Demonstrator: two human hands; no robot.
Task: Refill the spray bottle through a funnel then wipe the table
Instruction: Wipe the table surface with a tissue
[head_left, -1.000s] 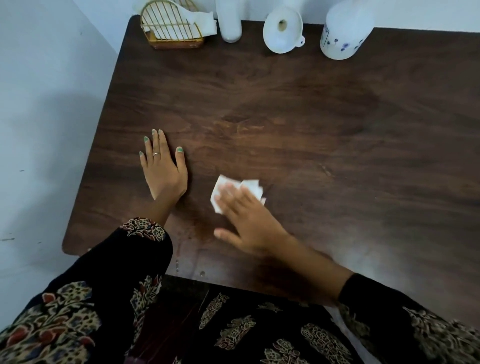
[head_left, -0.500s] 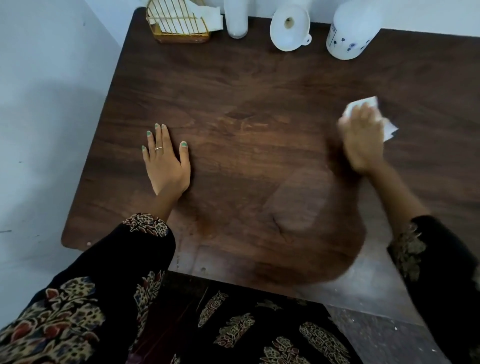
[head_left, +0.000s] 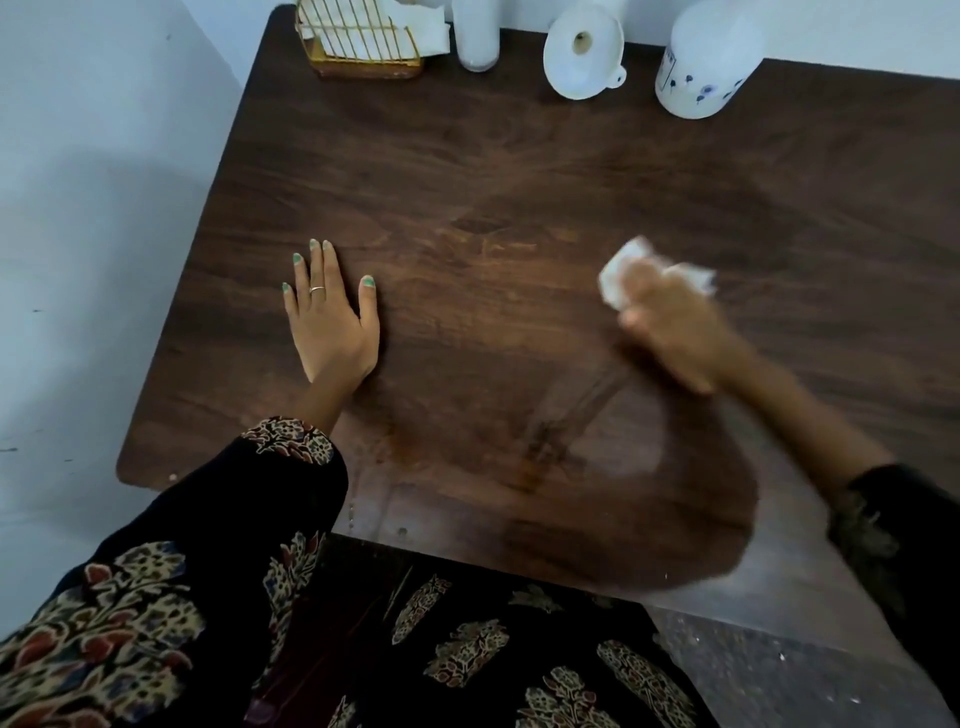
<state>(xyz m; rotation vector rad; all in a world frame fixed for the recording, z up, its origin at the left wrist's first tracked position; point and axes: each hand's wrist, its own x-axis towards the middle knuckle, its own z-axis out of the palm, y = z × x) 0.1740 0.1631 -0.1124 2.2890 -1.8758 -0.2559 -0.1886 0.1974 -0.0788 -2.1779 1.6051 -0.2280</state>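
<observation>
dark wooden bench (head_left: 519, 156) is being wiped: the right hand (head_left: 675, 332), blurred, is pressing a white tissue (head_left: 615, 273) under its fingers, left hand (head_left: 332, 322) lying flat. far beyond the fingers, funnel (head_left: 582, 52) and bottle (head_left: 478, 36) are standing aside, so refilling looks finished.

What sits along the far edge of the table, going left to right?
Wire napkin holder → white bottle → white funnel → white floral jug.
</observation>
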